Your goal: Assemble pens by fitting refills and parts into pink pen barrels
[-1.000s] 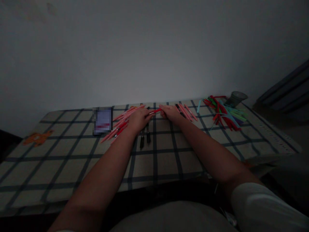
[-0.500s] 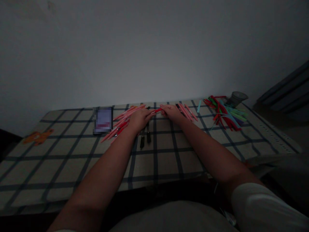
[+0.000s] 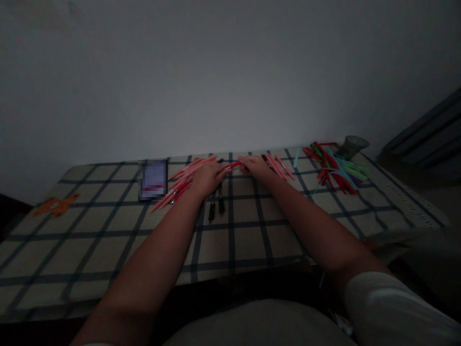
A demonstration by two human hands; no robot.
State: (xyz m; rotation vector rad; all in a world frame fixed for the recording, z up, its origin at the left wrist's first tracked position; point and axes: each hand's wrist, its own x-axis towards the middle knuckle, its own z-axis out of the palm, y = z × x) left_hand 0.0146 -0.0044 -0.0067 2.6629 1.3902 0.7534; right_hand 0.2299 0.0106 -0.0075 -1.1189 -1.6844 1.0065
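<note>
**Red pen [image 3: 235, 164] gripped from both ends**

I log one dim head view. The red pen, my landmark, is held above or on the checked tablecloth [image 3: 248, 240]; contact with the cloth I cannot tell. Left hand [image 3: 208, 179]: fingertips pinching the pen's left end. Right hand [image 3: 256, 168]: fingers curled round its right end. Only the stretch between them shows.

Left of the red pen, a pile of pink pens [image 3: 190, 168] lies just beside the left hand, with a lit screen [image 3: 154, 179] farther left. Nearer the body than the red pen: two black pens [image 3: 221, 204]. Right of it, past the right hand, a smaller pink group [image 3: 284, 166]; well to its right, coloured strips [image 3: 340, 175] and a cup [image 3: 355, 142].

Risks, my judgement: an uneven pull or twist could slip the pen from the left fingertips, whose hold looks narrower. Sudden release might swing that hand into the pile and scatter it. A lowered wrist could roll the black pens. Poor light hides the exact contact, so I could miss a weak grip.
</note>
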